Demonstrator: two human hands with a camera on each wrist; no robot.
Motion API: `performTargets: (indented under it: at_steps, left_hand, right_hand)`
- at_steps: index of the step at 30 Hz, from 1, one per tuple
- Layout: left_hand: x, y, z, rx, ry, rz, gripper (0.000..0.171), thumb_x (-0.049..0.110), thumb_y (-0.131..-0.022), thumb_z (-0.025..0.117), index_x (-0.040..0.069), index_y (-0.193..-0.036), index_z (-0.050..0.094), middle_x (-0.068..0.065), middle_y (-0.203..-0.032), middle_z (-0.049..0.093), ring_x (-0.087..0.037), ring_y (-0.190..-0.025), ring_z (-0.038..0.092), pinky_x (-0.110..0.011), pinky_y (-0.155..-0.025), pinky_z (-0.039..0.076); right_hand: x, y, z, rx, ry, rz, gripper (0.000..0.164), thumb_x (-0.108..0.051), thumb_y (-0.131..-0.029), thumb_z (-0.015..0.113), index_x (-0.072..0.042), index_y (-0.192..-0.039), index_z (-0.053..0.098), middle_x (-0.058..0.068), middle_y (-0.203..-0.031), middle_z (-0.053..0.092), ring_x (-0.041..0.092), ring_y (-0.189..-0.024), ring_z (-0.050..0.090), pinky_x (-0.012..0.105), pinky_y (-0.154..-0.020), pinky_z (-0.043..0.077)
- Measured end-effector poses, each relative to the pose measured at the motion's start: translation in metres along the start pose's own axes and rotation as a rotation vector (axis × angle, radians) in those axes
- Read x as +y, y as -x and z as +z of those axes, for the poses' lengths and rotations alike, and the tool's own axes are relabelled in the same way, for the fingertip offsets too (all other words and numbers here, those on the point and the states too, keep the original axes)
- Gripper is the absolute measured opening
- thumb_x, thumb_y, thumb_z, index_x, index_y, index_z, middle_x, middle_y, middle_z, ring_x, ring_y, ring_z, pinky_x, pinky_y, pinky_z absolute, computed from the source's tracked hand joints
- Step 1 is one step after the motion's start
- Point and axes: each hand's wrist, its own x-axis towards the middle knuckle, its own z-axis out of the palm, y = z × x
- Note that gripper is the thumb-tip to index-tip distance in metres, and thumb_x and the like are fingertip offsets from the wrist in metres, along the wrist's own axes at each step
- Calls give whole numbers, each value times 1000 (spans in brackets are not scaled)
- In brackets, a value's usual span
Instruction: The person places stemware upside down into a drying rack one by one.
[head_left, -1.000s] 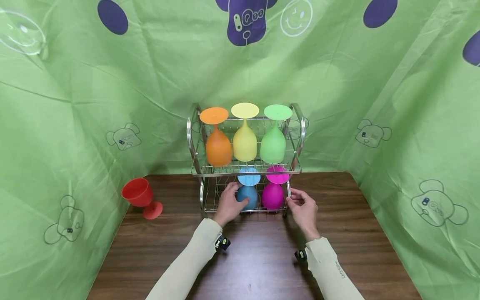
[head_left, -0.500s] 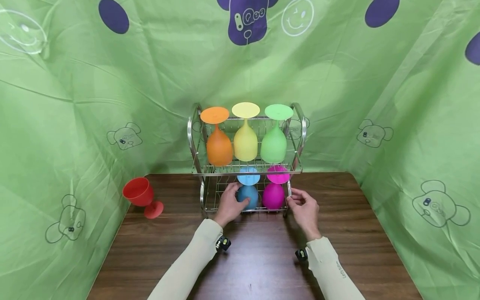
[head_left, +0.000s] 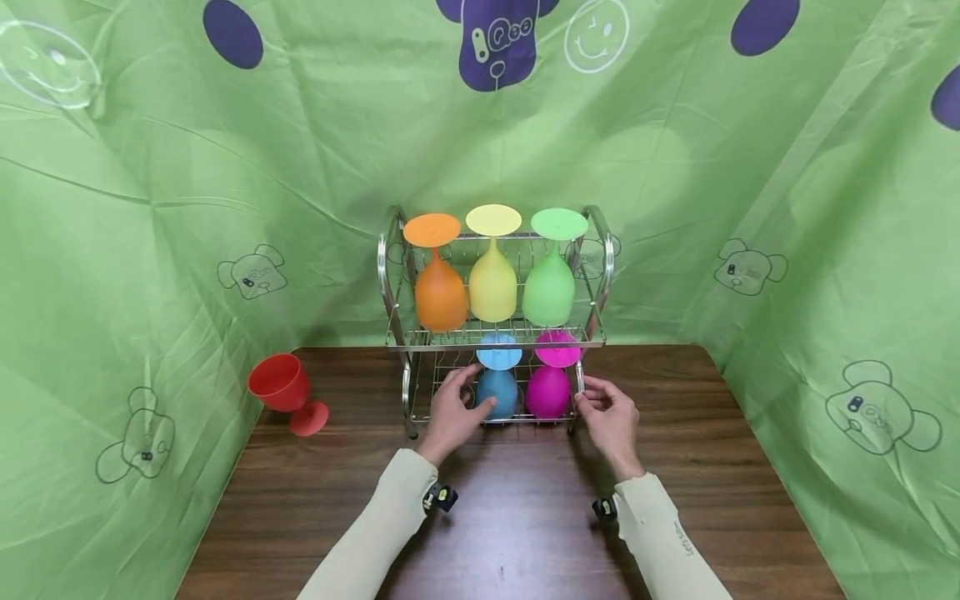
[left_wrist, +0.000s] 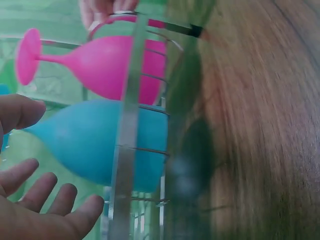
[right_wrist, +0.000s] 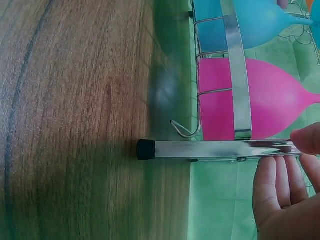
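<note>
A two-tier metal rack [head_left: 497,344] holds upside-down plastic goblets. On its lower tier stand a blue goblet [left_wrist: 85,142] and a pink goblet [right_wrist: 265,97], side by side. My left hand [head_left: 454,417] is at the left of the blue goblet, thumb and fingers spread apart, and the left wrist view shows a gap between them and the bowl. My right hand [right_wrist: 290,192] pinches the rack's right side post [right_wrist: 210,149] between thumb and fingers. Orange [head_left: 439,292], yellow [head_left: 492,287] and green [head_left: 550,287] goblets fill a row on the upper tier.
A red goblet [head_left: 279,385] stands upright on the wooden table [head_left: 510,533], left of the rack. Green printed cloth [head_left: 480,150] hangs behind and along both sides. The lower tier has bare wires left of the blue goblet.
My left hand has loosened from the blue goblet and drawn slightly left, its forearm shifting with it. My right hand keeps its grip on the rack post. The goblets stay in place.
</note>
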Motion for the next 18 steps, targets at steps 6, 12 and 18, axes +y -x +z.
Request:
performTargets:
  at_steps: [6,12,18]
  left_hand:
    - [13,21,-25,68,143,3,60,19,-91,84,20,-146,60,-7,-144,60,-36,-140,55,-57,-115,49]
    - [24,43,-57,137,204,18,61,17,-91,85,17,-146,59,-9,-147,57,-33,-141,55,-55,-115,49]
    - [27,59,-83,245,249,-10,60,9,-91,84,10,-146,58,-10,-150,57,-32,-140,54,-31,-109,55]
  right_hand:
    - [1,1,0,-9,11,-7,31,-4,-89,82,-10,-119,79,16,-99,78,4,-78,67,12,-69,57]
    - [1,0,-1,-10,31,-3,31,-5,-90,82,-12,-120,79,15,-99,78,5,-79,67,12,-69,57]
    - [0,-2,-2,-18,26,-3,31,-5,-90,82,-11,-120,79,16,-99,79,5,-78,68,12,-70,57]
